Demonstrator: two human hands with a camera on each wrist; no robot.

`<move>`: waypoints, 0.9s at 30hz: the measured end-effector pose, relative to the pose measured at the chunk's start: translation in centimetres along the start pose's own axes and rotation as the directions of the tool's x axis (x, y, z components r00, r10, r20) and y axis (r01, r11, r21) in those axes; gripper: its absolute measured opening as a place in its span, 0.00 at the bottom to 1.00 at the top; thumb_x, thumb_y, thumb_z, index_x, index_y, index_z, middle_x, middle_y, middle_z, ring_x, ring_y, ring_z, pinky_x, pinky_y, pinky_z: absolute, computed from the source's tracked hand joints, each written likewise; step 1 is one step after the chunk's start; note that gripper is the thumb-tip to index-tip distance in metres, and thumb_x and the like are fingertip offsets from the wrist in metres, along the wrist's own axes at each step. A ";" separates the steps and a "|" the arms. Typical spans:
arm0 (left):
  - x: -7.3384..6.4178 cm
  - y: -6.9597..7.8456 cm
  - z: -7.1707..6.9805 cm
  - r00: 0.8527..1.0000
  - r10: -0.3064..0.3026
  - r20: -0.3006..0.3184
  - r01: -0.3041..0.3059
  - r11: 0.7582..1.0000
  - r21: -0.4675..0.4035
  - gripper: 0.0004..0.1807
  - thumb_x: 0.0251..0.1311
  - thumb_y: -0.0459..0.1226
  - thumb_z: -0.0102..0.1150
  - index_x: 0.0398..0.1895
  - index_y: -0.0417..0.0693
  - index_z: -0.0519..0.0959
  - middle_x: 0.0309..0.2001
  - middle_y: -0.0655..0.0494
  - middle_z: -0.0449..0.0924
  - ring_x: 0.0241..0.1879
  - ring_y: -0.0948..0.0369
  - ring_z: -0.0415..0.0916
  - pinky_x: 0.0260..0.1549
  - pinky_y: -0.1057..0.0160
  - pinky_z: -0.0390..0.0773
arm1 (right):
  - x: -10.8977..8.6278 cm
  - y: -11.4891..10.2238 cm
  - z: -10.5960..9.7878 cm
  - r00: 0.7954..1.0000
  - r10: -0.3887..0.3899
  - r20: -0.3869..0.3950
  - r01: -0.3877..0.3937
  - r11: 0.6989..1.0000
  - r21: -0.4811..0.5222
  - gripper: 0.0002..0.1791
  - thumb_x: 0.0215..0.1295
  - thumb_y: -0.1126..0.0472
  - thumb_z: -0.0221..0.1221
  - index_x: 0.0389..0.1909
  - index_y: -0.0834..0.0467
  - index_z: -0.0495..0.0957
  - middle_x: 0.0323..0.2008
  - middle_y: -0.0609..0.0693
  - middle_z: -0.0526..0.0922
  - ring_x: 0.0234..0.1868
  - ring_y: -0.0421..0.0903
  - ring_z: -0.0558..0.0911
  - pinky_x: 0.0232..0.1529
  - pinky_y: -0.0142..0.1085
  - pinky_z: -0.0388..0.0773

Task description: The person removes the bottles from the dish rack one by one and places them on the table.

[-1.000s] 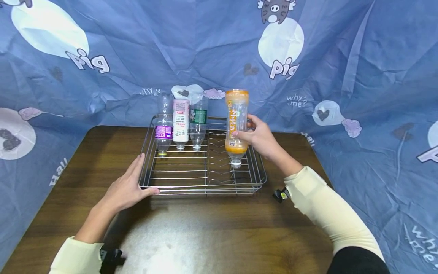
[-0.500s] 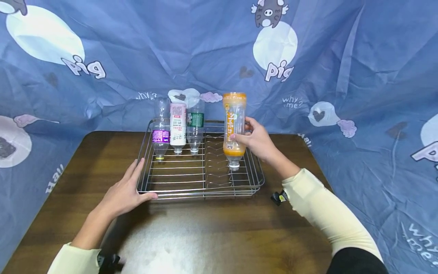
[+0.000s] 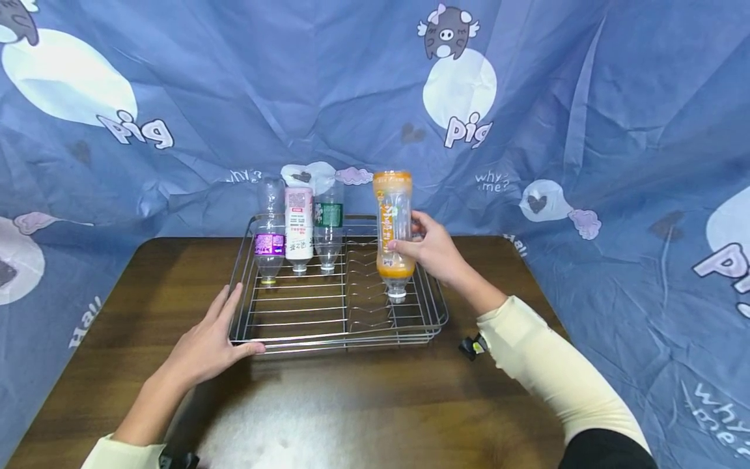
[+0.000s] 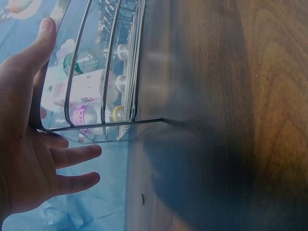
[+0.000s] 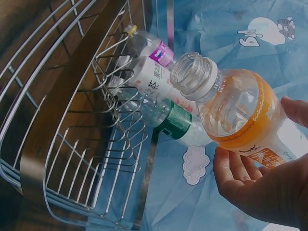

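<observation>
In the head view, an orange-labelled bottle (image 3: 394, 225) is held upside down over the right-hand part of a wire rack (image 3: 346, 334), with its neck pointed down towards the wires. It is grasped by the right grip (image 3: 439, 251): the thumb is laid on the label at the near side, and the fingers are wrapped behind. The bottle is thus taken from the rack's right side, a little below mid-height, with its base left above the grip and its neck left free below. In the right wrist view the mouth is seen uncapped; whether a wire of the rack is touched by it cannot be told for certain.

As thin, clear plastic that looks drained, the bottle is judged light and easily dented by a hard squeeze, unlikely to be broken, and perhaps slippery if wet. A moderate hold round the middle of the body is judged best.

The left grip (image 3: 208, 345) is kept unclenched at the rack's left front corner, its fingers straight along the side and its thumb rested on the front rail. Towards the rack's left back, a purple-labelled bottle (image 3: 270, 244), a white bottle (image 3: 299, 228) and a green-labelled bottle (image 3: 329, 215) are stood upside down. The rack is carried by a wooden surface (image 3: 351, 397).
</observation>
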State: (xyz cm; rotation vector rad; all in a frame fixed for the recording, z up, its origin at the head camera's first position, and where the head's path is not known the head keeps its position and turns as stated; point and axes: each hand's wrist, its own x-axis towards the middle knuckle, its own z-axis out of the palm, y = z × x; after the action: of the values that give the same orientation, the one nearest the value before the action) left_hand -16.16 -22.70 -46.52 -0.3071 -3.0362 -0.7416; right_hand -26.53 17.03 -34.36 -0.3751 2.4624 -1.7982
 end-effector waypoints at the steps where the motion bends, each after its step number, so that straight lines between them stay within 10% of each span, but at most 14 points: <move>1: 0.0 0.0 0.0 1.000 0.000 0.002 0.000 1.000 -0.002 0.69 0.49 0.71 0.64 0.83 0.57 0.32 0.78 0.31 0.42 0.49 0.24 0.74 0.40 0.27 0.75 | 0.0 0.0 0.0 1.000 0.001 0.000 -0.001 1.000 0.003 0.42 0.59 0.67 0.69 0.73 0.66 0.61 0.54 0.66 0.78 0.51 0.60 0.82 0.50 0.47 0.83; 27: 0.4 0.7 -0.3 0.998 0.065 0.004 -0.066 0.996 0.059 0.71 0.46 0.71 0.67 0.83 0.53 0.36 0.78 0.28 0.33 0.46 0.25 0.76 0.36 0.32 0.78 | -0.8 1.2 -0.1 1.000 -0.005 -0.001 0.005 0.999 0.037 0.42 0.58 0.68 0.68 0.72 0.65 0.61 0.53 0.66 0.79 0.46 0.57 0.84 0.49 0.45 0.84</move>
State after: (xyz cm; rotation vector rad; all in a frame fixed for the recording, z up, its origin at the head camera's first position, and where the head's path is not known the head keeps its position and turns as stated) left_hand -16.42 -22.13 -45.92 -0.4043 -3.0262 -0.6467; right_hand -25.92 17.69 -35.48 -0.3777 2.4274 -1.8433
